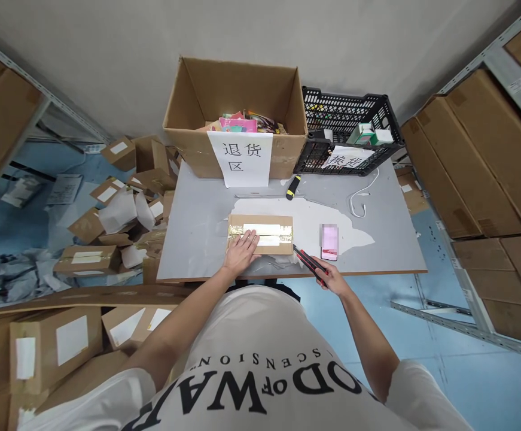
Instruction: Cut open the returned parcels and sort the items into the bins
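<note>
Parcel (pixel 261 234), a small flat cardboard box sealed along its top with glossy yellowish tape over a white label, lies near the front edge of the table (pixel 197 227), about midway along it. The left hand (pixel 241 252) rests flat on its near left part, fingers spread and extended, pinning it down without grasping. The right hand (pixel 329 276) is closed around a red-and-black utility knife (pixel 308 263), whose tip points at the parcel's front right corner, just beside or touching it; which cannot be told. The box looks light and fairly stiff, judging by its size, though the taped top is likely slick; the bare cardboard sides and corners appear the surer places to hold. A phone (pixel 330 242) lies just right of the parcel. Further back are a yellow-and-black tool (pixel 293 187) and a white cable (pixel 361 197). Along the table's rear edge stand an open carton (pixel 237 114) bearing a paper sign and a black plastic crate (pixel 345 129). Many parcels (pixel 85 259) lie heaped on the floor to the left.
</note>
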A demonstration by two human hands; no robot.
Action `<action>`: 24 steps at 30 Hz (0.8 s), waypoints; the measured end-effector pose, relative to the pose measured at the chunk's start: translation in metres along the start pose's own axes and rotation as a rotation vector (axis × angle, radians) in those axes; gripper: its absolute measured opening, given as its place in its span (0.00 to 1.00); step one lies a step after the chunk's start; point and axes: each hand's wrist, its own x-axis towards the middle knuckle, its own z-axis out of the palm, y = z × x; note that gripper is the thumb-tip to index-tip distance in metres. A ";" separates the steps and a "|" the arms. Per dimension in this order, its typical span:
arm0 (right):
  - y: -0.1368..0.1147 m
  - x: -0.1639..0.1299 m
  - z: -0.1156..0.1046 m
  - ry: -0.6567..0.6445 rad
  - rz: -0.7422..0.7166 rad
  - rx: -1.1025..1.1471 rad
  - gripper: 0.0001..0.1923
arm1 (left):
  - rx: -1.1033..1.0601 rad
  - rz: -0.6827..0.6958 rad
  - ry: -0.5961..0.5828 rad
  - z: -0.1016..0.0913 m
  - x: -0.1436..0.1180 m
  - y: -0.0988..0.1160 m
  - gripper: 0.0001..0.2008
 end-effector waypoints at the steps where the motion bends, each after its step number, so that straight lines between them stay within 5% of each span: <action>1: -0.001 -0.001 -0.001 -0.003 -0.002 -0.011 0.37 | -0.001 0.003 -0.003 0.000 0.000 0.000 0.30; 8: -0.002 -0.009 -0.013 0.003 -0.049 -0.049 0.34 | 0.003 0.025 0.016 -0.005 0.000 -0.001 0.30; 14: 0.010 -0.010 -0.015 0.257 -0.146 0.170 0.35 | -0.095 0.021 0.043 -0.011 -0.001 -0.001 0.30; 21: 0.013 0.043 0.024 0.423 -0.203 0.510 0.25 | -0.587 -0.005 0.197 -0.021 -0.014 -0.010 0.32; 24: 0.007 0.065 0.039 0.362 -0.161 0.666 0.17 | -0.822 -0.200 0.377 -0.020 -0.021 -0.028 0.30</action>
